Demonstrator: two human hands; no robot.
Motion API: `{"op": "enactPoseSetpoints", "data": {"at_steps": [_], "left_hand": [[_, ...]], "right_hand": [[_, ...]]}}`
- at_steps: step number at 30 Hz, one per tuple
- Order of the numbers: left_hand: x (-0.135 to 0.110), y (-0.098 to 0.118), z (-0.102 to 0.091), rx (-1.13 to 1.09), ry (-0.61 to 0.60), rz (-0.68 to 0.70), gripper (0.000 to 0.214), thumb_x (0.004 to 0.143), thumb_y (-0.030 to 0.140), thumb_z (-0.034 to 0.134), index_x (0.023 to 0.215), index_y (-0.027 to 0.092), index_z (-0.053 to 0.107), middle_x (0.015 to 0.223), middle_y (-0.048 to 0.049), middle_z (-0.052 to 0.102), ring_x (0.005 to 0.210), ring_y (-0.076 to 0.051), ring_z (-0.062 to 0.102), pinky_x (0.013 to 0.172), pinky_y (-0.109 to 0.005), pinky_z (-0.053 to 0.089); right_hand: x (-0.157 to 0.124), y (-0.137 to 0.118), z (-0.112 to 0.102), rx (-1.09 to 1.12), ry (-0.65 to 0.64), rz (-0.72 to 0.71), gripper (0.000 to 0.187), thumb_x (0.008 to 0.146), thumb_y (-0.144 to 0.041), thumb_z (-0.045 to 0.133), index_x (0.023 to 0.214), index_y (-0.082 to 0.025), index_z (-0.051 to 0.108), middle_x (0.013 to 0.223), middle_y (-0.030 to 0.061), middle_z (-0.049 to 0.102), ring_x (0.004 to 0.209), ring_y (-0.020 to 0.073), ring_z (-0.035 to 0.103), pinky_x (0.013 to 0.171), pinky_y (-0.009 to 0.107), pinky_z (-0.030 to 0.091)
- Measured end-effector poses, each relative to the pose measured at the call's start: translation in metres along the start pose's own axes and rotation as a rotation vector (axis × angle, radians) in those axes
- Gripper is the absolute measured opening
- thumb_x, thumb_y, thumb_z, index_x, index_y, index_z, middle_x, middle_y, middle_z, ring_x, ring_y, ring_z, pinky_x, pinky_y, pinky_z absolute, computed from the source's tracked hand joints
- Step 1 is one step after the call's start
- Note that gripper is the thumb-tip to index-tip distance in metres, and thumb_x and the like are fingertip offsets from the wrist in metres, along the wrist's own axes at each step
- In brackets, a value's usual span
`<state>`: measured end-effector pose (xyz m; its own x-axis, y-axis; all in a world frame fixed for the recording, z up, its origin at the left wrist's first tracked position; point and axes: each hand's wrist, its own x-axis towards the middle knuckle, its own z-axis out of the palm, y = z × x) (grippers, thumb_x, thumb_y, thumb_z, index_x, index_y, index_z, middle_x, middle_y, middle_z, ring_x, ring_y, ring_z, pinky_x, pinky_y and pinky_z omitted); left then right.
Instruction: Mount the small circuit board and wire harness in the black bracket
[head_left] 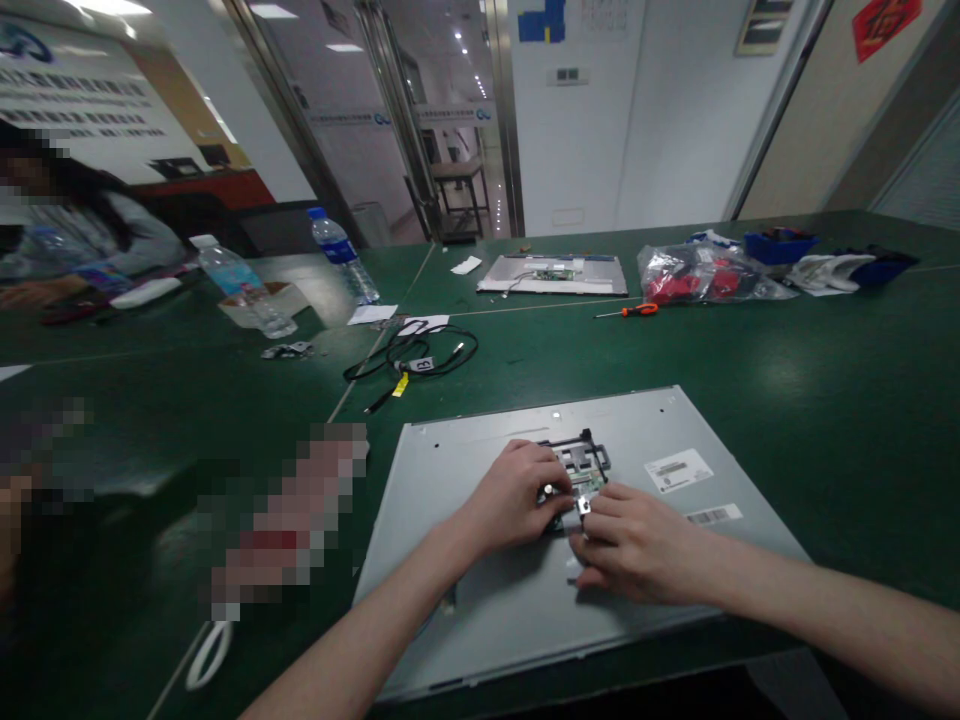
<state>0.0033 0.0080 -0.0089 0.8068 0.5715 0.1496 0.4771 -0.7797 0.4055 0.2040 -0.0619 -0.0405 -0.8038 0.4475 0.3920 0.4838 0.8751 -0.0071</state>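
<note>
A large grey flat display panel [480, 470] lies on the green table, back side up. Near its middle sits a small green circuit board [589, 481] with a black-edged metal frame [581, 455] around it. My left hand [517, 490] closes over the left side of the board, fingertips bent down on it. At the lower right, my right hand [637, 540] has its fingers curled in by a small silvery metal piece [584, 505]. What the right fingers pinch is hidden. Part of the board is covered by both hands.
Beyond the panel lie a coiled black cable [431, 362], an orange screwdriver [637, 311], a second panel [517, 272] and a plastic bag [697, 278]. Two bottles, one with a blue cap [341, 255], stand at the left. Another person [97, 230] sits at the far left.
</note>
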Motion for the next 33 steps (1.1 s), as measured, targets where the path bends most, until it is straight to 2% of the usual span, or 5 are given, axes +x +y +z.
{"op": "enactPoseSetpoints", "data": {"at_steps": [9, 19, 33], "left_hand": [[-0.0005, -0.0017, 0.0005, -0.013, 0.010, 0.017, 0.004, 0.084, 0.023, 0.066, 0.084, 0.020, 0.066, 0.085, -0.0018, 0.064, 0.085, -0.019, 0.058, 0.084, -0.035, 0.039], [-0.0001, -0.0022, 0.0002, -0.007, -0.005, 0.013, 0.005, 0.084, 0.024, 0.066, 0.083, 0.019, 0.066, 0.085, -0.0029, 0.064, 0.085, -0.019, 0.058, 0.084, -0.035, 0.039], [-0.0009, -0.0036, 0.0005, -0.007, -0.008, 0.015, 0.004, 0.084, 0.023, 0.066, 0.084, 0.019, 0.066, 0.086, -0.0025, 0.064, 0.085, -0.019, 0.058, 0.083, -0.035, 0.039]], "right_hand": [[0.0000, -0.0001, -0.0006, 0.012, 0.011, -0.032, 0.024, 0.093, -0.039, 0.058, 0.088, -0.017, 0.066, 0.088, 0.0037, 0.064, 0.082, 0.0179, 0.052, 0.071, 0.033, 0.037], [0.0011, -0.0027, 0.0007, 0.041, 0.021, -0.031, 0.028, 0.094, -0.039, 0.055, 0.078, -0.017, 0.064, 0.075, 0.0007, 0.066, 0.076, 0.0175, 0.054, 0.069, 0.034, 0.038], [0.0006, -0.0015, -0.0014, 0.058, 0.009, -0.092, 0.026, 0.094, -0.037, 0.054, 0.080, -0.018, 0.066, 0.082, 0.0017, 0.068, 0.078, 0.0172, 0.055, 0.071, 0.033, 0.038]]}}
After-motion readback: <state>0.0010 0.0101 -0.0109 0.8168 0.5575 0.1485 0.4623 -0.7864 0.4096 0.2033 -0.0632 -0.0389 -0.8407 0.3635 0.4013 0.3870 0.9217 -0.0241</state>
